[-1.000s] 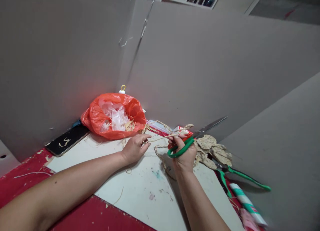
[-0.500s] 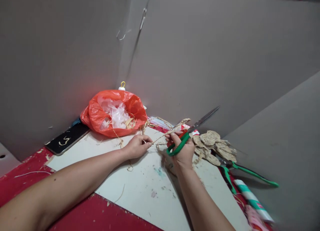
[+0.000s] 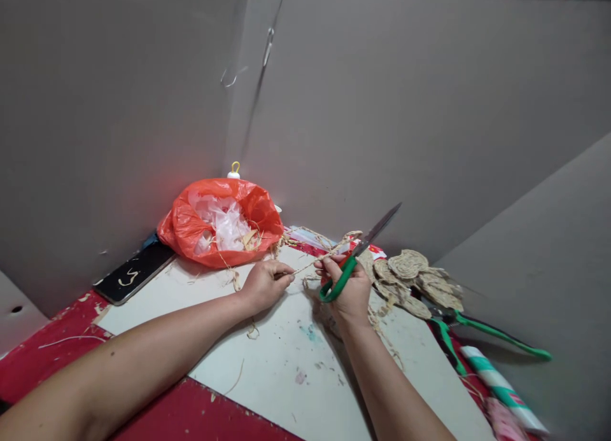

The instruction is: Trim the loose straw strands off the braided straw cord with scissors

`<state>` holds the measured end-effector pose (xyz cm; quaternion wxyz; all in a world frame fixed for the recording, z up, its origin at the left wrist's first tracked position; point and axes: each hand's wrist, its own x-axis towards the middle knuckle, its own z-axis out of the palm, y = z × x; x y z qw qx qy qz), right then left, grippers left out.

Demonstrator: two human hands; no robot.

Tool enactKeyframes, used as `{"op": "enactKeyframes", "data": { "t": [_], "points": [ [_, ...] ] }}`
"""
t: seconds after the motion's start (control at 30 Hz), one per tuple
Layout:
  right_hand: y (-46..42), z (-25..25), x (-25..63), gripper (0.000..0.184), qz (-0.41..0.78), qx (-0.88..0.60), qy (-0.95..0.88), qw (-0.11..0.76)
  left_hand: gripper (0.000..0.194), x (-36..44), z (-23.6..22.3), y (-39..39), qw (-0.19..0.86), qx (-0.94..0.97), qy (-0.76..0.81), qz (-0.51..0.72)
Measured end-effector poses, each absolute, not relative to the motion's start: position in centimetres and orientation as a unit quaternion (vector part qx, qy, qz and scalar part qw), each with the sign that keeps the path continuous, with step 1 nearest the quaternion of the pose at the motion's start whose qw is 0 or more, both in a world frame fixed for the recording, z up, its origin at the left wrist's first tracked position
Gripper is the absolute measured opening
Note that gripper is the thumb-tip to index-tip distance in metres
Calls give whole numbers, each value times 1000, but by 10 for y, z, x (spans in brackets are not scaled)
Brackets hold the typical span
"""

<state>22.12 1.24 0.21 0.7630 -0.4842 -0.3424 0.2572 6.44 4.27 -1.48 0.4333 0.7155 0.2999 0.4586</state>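
A thin tan braided cord (image 3: 305, 266) runs between my two hands above a white board (image 3: 267, 364). My left hand (image 3: 267, 285) is closed, pinching one end of the cord between thumb and fingers. My right hand (image 3: 351, 294) grips scissors (image 3: 344, 279) with green handles, blades pointing up and to the right. Its thumb and fingertips also hold the cord. More of the braid loops behind the right hand and trails beside the right wrist. Coiled woven discs (image 3: 405, 266) lie in a pile just right of that hand.
An orange plastic bag (image 3: 184, 221) holding white plastic and fibre scraps stands at the back. A phone (image 3: 133, 272) lies left of it. Green-handled pliers or cutters (image 3: 506, 336) and a striped white-and-green packet (image 3: 501, 387) lie at right. Grey panels (image 3: 382, 110) enclose the red table (image 3: 157, 415).
The view has tilted up slightly, so things appear a little lower and many shift right. The scissors' blades point more steeply upward. Both hands keep their hold on the cord.
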Motion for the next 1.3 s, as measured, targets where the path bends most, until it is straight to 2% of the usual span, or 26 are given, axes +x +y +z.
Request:
{"op": "enactKeyframes", "data": {
  "t": [0.13, 0.27, 0.4, 0.6, 0.73, 0.97, 1.3],
  "points": [
    [13, -3, 223, 37, 271, -508, -350, 739, 14, 65, -16, 48, 479, 660, 306, 491],
    [12, -8, 229, 38, 240, -573, -381, 685, 18, 61, -13, 59, 627, 511, 339, 480],
    [9, -9, 235, 38, 121, -655, -480, 571, 21, 53, -8, 70, 756, 382, 301, 438],
    [4, -11, 236, 38, -55, -703, -627, 330, 16, 48, -7, 79, 805, 298, 270, 436],
    [2, -14, 237, 34, -92, -701, -673, 215, 12, 45, -10, 84, 827, 274, 239, 429],
    [4, -18, 242, 40, -76, -712, -683, 143, 10, 44, -14, 89, 827, 246, 235, 449],
    [3, -12, 238, 36, -99, -710, -688, 110, 15, 45, -15, 90, 831, 225, 239, 449]
  ]
}}
